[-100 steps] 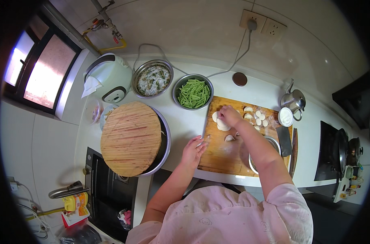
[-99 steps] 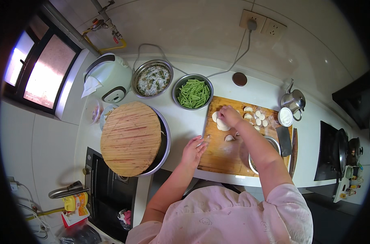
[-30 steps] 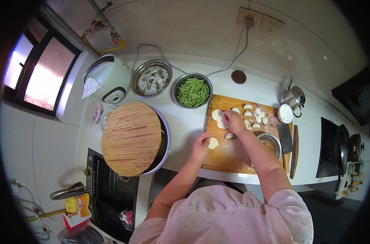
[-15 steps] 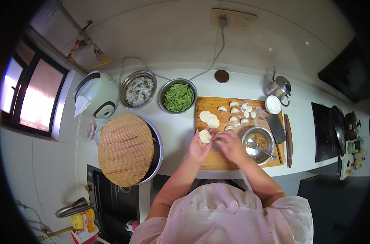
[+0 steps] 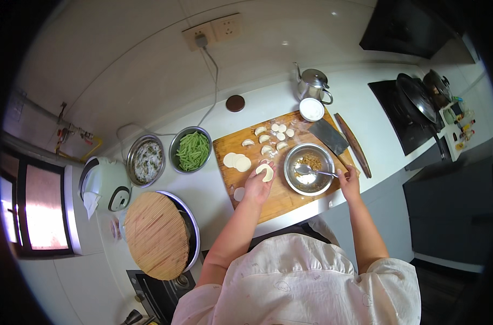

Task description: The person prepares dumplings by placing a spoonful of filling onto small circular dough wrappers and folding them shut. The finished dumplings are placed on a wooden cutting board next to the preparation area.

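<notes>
In my left hand (image 5: 259, 187), palm up over the cutting board (image 5: 268, 208), lies a round dough wrapper (image 5: 265, 173), slightly curved. The fingers of my right hand (image 5: 350, 183) are closed at the handle end of a metal spoon (image 5: 305, 169). The spoon's bowl rests in a steel bowl (image 5: 309, 190) with brown crumbly filling (image 5: 311, 161). Left of my left hand are several flat wrappers (image 5: 242, 164), and another wrapper (image 5: 239, 194) lies nearer the board's edge. Folded dumplings (image 5: 265, 150) and small dough pieces (image 5: 280, 136) sit farther back on the board.
A cleaver (image 5: 328, 137) and a rolling pin (image 5: 353, 145) lie at the right. Behind stand a white bowl of powder (image 5: 311, 109) and a steel kettle (image 5: 313, 82). Leftward are green beans (image 5: 193, 151), a rice cooker (image 5: 103, 181) and a round wooden lid (image 5: 156, 235); a stove (image 5: 400, 114) is far right.
My right hand has moved right, away from my left hand, to the spoon handle. The wrapper stays in my left hand. The whole view has turned and shifted toward the right.
</notes>
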### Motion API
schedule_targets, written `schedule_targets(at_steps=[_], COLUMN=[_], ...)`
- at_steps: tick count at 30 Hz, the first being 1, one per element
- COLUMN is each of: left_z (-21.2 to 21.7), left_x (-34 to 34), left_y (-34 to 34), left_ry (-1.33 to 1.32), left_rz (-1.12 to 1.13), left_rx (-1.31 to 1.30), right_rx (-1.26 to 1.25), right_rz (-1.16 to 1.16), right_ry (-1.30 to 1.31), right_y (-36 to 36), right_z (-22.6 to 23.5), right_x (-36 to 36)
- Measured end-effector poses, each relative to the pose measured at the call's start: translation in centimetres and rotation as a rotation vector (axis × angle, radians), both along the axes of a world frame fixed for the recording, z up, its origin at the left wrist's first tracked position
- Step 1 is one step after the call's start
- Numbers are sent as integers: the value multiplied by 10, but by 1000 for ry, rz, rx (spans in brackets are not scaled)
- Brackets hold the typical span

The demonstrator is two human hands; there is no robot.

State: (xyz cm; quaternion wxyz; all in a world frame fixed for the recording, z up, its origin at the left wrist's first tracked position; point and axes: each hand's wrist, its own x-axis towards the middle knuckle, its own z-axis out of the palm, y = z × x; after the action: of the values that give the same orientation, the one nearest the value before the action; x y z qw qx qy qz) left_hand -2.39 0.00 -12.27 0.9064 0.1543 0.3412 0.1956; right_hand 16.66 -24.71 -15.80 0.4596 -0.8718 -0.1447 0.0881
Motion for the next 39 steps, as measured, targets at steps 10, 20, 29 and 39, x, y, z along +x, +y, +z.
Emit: schedule_targets(at_steps=[10,20,29,39], left_z=[-14,-25,-26,-33], left_x=[26,42,44,42], left_y=[-23,-48,-79,-104], left_ry=[154,196,201,133], left_rz=[37,312,495,610], left_rx=[-25,18,33,70], right_rx=[445,49,144,255], right_rz=[123,568,808,1039], right_ry=[482,-70,-346,-249], right_y=[45,64,52,34], right_z=[39,82,62,57], right_x=[4,20,31,31])
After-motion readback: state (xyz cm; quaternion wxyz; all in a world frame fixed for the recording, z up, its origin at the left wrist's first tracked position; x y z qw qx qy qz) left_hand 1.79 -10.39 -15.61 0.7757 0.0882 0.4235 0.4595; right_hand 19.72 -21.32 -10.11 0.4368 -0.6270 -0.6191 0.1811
